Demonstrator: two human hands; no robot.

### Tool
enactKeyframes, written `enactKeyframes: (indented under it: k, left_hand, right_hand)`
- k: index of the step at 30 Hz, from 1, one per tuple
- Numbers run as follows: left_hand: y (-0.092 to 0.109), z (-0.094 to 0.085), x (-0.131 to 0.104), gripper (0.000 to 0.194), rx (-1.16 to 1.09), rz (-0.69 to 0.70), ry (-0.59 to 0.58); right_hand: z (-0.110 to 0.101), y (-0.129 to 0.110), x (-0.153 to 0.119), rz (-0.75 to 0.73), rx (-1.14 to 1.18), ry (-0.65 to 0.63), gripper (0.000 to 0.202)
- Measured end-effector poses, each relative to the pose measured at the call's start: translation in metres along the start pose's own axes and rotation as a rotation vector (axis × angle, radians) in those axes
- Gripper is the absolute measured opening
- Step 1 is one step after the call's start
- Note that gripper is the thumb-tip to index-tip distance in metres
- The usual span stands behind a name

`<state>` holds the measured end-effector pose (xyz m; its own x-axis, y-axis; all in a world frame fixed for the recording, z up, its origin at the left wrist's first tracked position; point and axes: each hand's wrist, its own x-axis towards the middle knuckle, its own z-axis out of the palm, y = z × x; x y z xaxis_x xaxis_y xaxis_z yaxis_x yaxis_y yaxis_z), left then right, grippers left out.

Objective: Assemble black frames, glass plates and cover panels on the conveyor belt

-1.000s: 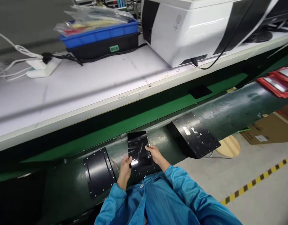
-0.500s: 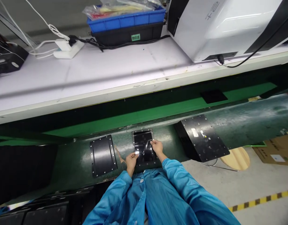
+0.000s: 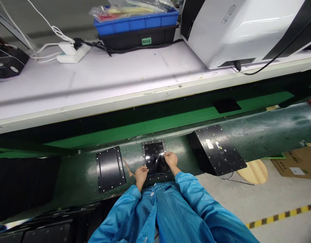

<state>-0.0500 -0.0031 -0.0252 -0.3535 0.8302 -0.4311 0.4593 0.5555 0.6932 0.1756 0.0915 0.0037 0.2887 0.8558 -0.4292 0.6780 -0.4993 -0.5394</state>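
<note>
Left plate (image 3: 110, 168): black, dotted with screws along its rim, flat on the dark green belt (image 3: 259, 125), well to the left of both hands.
Left hand (image 3: 141, 174): its grip is closed on the near left corner of the film (image 3: 155, 161), fingers curled, thumb side up; blue sleeve (image 3: 120, 216) behind it.
Film: thin, clear and glossy, with a bright crease; it lies over the middle plate (image 3: 153, 148) between the two hands and is held at both near corners.
Middle plate: black, screws round its edge, flat on the belt just beyond the left grip and right beside the right grip; the film covers its near half.
Right hand (image 3: 170, 159): its grip is pinched on the right edge of the film, fingertips down on the plate; how tightly it is closed I cannot tell.
Box (image 3: 217, 149): black, tilted, with a small white label, on the belt to the right of the right grip and apart from it.
Stool (image 3: 254, 170): round wooden seat on the floor, farther right, past the box.
Worktop (image 3: 107, 81): white, far beyond both grips, above the belt.
Power strip (image 3: 72, 54): white, with cables, on the worktop far left of the grips.
Bins (image 3: 137, 28): blue over black, holding bags, straight ahead of the grips.
Machine (image 3: 236, 30): white with black panels, on the worktop ahead and to the right.
</note>
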Motion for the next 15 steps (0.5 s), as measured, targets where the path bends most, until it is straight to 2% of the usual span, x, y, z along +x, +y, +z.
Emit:
enactKeyframes:
  k: [2,5,7,9,12,14,15]
  left_hand:
    - [0.004,-0.003,-0.003,0.008,0.056,0.004,0.006]
    - [0.010,-0.011,-0.009,0.022,0.267,-0.002,-0.018]
    - [0.011,-0.018,-0.013,0.029,0.427,0.011,-0.073]
    - [0.010,-0.029,-0.016,0.027,0.519,0.036,-0.138]
    - [0.009,-0.041,-0.025,0.022,0.609,0.060,-0.248]
    - [0.015,-0.037,-0.030,0.020,0.656,0.034,-0.297]
    - [0.022,-0.028,-0.030,0.019,0.674,0.015,-0.300]
  right_hand:
    - [-0.005,0.003,-0.004,-0.046,-0.056,-0.015,0.019]
    - [-0.012,0.021,-0.018,-0.090,-0.097,-0.037,0.021]
    - [-0.013,0.039,-0.032,-0.104,-0.148,-0.118,0.034]
    - [-0.013,0.054,-0.045,-0.111,-0.222,-0.218,0.047]
    - [-0.016,0.060,-0.064,-0.063,-0.298,-0.273,0.050]
    - [-0.021,0.055,-0.079,-0.014,-0.327,-0.279,0.051]
    - [-0.023,0.052,-0.085,0.006,-0.346,-0.295,0.053]
